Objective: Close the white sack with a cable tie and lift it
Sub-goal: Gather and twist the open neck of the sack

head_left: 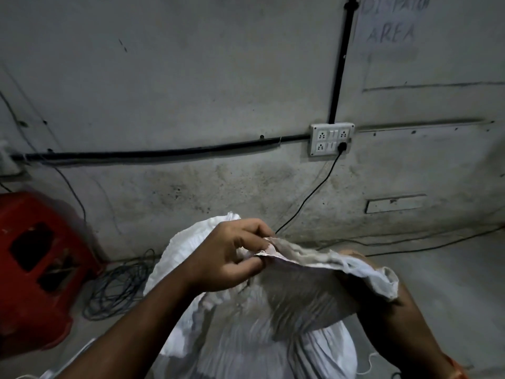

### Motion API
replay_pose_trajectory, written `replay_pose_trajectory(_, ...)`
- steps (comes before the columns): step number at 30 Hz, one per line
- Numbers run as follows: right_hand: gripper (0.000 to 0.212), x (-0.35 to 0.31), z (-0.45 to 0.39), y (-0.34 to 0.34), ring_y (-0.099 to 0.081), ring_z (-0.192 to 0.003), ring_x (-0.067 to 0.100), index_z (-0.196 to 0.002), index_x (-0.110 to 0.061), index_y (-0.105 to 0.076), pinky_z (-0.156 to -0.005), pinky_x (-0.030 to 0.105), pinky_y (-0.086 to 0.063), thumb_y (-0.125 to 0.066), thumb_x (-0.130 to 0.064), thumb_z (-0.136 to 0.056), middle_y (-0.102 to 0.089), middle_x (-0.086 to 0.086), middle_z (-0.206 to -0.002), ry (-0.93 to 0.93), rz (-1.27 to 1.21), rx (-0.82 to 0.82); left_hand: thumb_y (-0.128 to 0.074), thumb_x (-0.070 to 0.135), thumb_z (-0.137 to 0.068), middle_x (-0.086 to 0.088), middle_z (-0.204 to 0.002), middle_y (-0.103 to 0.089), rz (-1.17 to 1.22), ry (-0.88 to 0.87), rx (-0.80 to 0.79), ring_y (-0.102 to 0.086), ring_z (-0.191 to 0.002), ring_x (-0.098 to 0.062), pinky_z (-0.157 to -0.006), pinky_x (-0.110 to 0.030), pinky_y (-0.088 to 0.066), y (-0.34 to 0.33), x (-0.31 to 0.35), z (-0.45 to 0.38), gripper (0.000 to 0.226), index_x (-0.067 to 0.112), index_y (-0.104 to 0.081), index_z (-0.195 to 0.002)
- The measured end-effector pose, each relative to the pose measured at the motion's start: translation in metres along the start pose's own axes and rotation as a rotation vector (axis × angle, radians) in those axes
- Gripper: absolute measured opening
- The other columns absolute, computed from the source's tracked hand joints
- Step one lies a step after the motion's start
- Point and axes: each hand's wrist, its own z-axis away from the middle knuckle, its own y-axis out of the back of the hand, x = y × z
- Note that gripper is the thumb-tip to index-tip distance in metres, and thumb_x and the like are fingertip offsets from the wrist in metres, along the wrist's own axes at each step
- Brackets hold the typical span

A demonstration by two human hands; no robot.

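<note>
Two hands are engaged at the mouth of the white sack (pixel 246 337), which stands in front of the wall socket (pixel 331 138). Left-hand fingers (pixel 246 265) are pinched shut on the rim, probably to gather it. Right-hand closure cannot be determined, being hidden beneath fabric. No cable tie is visible.

Ahead of you: a grey concrete wall (pixel 191 77) w/ faint "DISPATCH AREA" lettering (pixel 393 23) top right. A white plastic socket board (pixel 331 138) is mounted on it, black conduit (pixel 164 153) running into it from the left and from above; a thin black plug cable (pixel 308 195) hangs from its lower-right socket. At your left, a red plastic stool (pixel 35 269), beside it a loose coil of dark wire (pixel 120 288) on the floor.
</note>
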Motion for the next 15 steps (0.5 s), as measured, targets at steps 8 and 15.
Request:
replay_pose_trajectory(8, 0.032, 0.005, -0.018, -0.049, -0.075, -0.100, 0.031, -0.103, -0.012, -0.077, -0.076, 0.031, -0.061, -0.083, -0.028, -0.076, -0.079, 0.014, -0.101, -0.043, -0.203, 0.080, -0.079, 0.011, -0.085, 0.000, -0.085, -0.072, 0.261, 0.226, 0.092, -0.068, -0.082, -0.010, -0.074, -0.025, -0.050, -0.023, -0.005, -0.005, 0.003, 0.008, -0.081, -0.084)
replay_pose_trajectory(15, 0.027, 0.002, -0.015, -0.061, -0.073, -0.100, 0.007, -0.105, -0.024, -0.076, -0.084, 0.021, -0.053, -0.082, -0.017, -0.080, -0.079, -0.006, -0.102, 0.121, 0.148, -0.286, -0.070, 0.000, -0.084, 0.012, -0.091, -0.070, 0.083, 0.150, 0.239, -0.070, -0.089, -0.008, -0.077, -0.023, -0.050, -0.045, -0.001, 0.005, 0.030, 0.028, -0.065, -0.093)
